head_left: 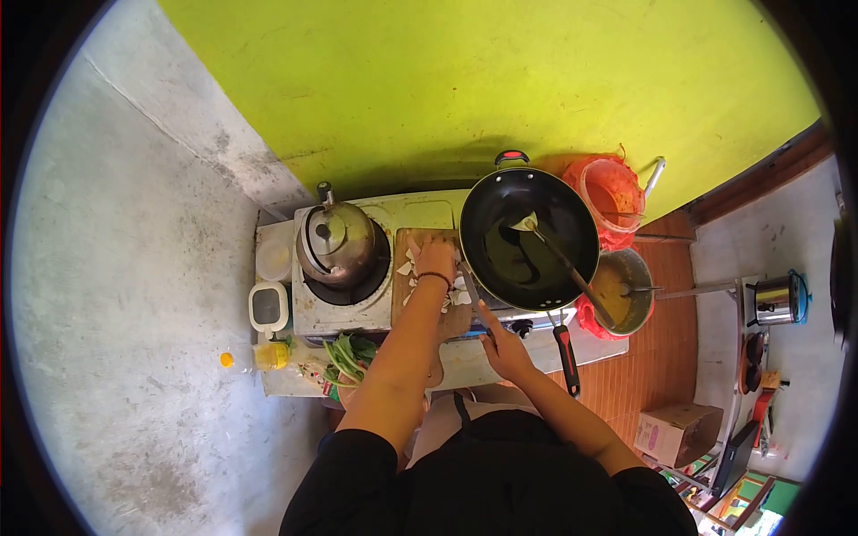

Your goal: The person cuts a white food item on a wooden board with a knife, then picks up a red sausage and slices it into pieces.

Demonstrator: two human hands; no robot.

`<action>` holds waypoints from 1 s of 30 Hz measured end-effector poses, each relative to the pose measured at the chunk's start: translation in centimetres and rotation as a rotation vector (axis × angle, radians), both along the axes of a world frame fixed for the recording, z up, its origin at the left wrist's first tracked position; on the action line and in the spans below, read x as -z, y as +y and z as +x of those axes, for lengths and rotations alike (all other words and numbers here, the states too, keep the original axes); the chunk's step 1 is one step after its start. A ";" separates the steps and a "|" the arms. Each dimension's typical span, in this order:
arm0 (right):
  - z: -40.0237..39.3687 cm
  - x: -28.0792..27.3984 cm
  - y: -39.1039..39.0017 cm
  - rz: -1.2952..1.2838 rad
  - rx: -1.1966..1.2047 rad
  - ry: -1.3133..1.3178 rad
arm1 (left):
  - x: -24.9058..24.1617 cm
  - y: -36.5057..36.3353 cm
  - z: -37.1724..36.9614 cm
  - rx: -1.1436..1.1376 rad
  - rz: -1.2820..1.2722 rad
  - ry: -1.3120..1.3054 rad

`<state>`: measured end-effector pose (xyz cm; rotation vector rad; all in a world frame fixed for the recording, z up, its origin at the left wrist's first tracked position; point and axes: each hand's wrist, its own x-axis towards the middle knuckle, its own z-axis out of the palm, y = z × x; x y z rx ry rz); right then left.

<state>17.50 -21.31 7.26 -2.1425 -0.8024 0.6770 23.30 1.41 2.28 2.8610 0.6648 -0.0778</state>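
My right hand (508,352) is closed round the handle of a knife (472,286), whose blade points away from me along the right side of a wooden cutting board (458,323). Over the far part of that board, my left hand (435,258) reaches down with its fingers curled; what is under them is hidden. White chopped pieces (406,268), too small to name, lie around the left hand and beside the blade. Just right of the board sits a black wok (487,201), with a spatula (572,268) resting in it and a shiny dark pool at its bottom.
A metal kettle (344,241) stands on the stove (313,313) at left. Leafy greens (347,357) and a bottle of yellow liquid (271,355) are near the front left. On the right are a red-wrapped bucket (612,183) and a pot of yellowish mixture (612,290). The wok's handle (567,357) juts toward me.
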 end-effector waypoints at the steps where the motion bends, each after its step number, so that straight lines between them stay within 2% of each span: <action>1: -0.1 0.3 0.0 0.033 -0.002 -0.027 | 0.0 0.1 0.1 -0.037 -0.046 0.005; 3: -0.1 0.5 0.0 0.049 -0.002 -0.051 | -0.2 0.2 0.4 -0.106 -0.137 0.013; 9: 0.0 0.0 -0.1 0.027 -0.003 -0.022 | -2.4 0.8 0.2 -0.102 -0.242 0.117; 12: 0.0 0.0 -0.3 0.013 -0.005 0.000 | 0.9 1.7 0.2 -0.005 -0.238 -0.082; 15: -0.2 0.0 -0.3 0.076 0.001 -0.028 | 2.2 2.5 -0.4 -0.066 -0.440 -0.331; 18: -0.5 -0.3 -0.1 0.075 -0.006 -0.005 | 2.7 2.8 -1.3 -0.253 -0.768 -0.787; 21: -0.7 0.0 0.1 0.017 -0.045 0.057 | 3.4 3.7 -3.7 -0.436 -0.800 -0.824; 23: -1.0 0.4 0.4 -0.029 -0.084 0.084 | 1.1 3.3 -6.3 -0.538 -0.778 -0.775; 26: -1.6 3.2 0.5 -0.021 -0.227 -0.048 | 4.0 2.8 -9.6 -0.776 -1.115 -0.982; 30: -2.4 2.5 2.5 -0.155 -0.390 0.026 | 5.3 1.5 -14.0 -0.899 -1.091 -0.934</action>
